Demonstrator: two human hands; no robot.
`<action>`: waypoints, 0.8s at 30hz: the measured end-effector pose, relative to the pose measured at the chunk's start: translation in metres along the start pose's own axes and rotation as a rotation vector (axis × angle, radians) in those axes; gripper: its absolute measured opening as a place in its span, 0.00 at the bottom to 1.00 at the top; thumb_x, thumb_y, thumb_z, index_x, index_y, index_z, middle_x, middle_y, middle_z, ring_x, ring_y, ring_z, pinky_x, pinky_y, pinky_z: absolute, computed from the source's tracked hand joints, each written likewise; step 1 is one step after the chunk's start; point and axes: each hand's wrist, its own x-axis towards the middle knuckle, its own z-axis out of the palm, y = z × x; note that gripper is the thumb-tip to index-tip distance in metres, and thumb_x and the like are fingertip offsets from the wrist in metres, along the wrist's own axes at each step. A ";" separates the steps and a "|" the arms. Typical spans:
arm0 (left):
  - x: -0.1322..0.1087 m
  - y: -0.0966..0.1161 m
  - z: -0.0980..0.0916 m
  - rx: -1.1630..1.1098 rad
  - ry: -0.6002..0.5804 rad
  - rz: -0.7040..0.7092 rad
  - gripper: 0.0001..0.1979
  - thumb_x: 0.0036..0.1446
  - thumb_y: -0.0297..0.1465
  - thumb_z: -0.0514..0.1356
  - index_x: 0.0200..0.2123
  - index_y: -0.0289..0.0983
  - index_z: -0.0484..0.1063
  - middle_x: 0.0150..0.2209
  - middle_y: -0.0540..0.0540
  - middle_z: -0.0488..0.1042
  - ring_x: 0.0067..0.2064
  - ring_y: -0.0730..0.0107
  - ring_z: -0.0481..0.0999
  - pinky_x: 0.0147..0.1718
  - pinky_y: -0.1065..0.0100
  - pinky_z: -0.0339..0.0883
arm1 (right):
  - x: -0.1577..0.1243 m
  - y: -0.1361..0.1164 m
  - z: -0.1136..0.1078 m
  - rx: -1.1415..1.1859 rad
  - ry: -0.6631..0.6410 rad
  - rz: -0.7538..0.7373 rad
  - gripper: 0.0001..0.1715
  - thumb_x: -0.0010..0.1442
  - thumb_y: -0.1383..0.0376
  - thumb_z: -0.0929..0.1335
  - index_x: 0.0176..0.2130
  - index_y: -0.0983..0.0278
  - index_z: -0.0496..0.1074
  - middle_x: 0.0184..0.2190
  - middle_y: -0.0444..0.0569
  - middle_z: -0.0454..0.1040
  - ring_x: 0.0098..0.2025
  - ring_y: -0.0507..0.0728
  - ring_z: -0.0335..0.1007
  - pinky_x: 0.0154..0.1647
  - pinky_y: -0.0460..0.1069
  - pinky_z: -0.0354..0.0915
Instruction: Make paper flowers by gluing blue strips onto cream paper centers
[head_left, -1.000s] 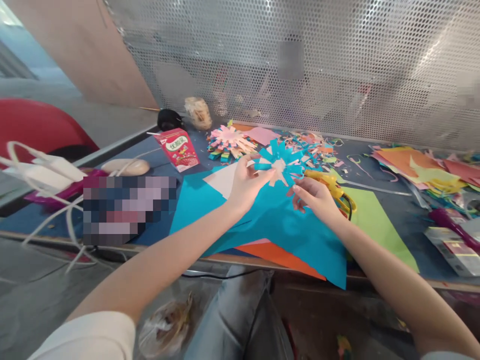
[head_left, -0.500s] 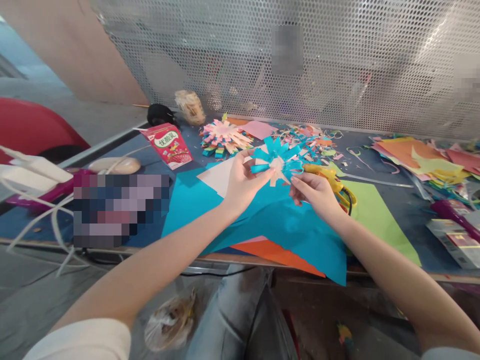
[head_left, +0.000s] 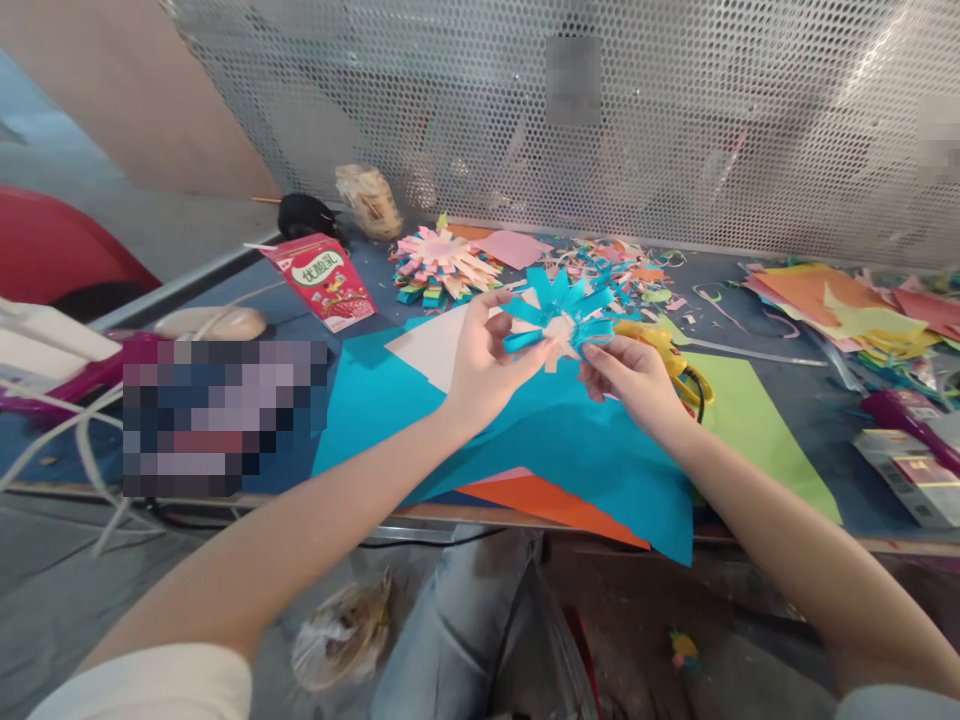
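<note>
A paper flower (head_left: 559, 310) with blue strip petals and a pale centre is held up over the table. My left hand (head_left: 487, 355) grips it from the left, with the thumb near its centre. On the other side, the fingers of my right hand (head_left: 622, 370) pinch a petal at the lower right edge. Beneath both hands lie blue paper sheets (head_left: 420, 420) and a white sheet (head_left: 427, 345). Just behind my right hand is a yellow hot glue gun (head_left: 660, 350), partly covered by it.
Stacked fringed paper flowers (head_left: 439, 260) and paper scraps (head_left: 622, 265) lie at the back. A red carton (head_left: 326, 280) stands to the left. Coloured paper (head_left: 825, 310) and a purple-handled tool (head_left: 907, 415) are on the right; green paper (head_left: 765, 440) and orange paper (head_left: 555, 505) lie nearer.
My right fingers have closed in on the flower's lower right petal. The flower has tilted slightly, and the view has shifted a little.
</note>
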 end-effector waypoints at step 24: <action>-0.001 -0.002 -0.010 0.143 -0.034 0.147 0.20 0.45 0.32 0.67 0.41 0.43 0.62 0.32 0.51 0.74 0.35 0.67 0.78 0.35 0.65 0.71 | -0.001 -0.002 -0.006 0.031 0.025 -0.018 0.30 0.43 0.40 0.70 0.29 0.63 0.66 0.22 0.42 0.68 0.17 0.46 0.60 0.15 0.44 0.54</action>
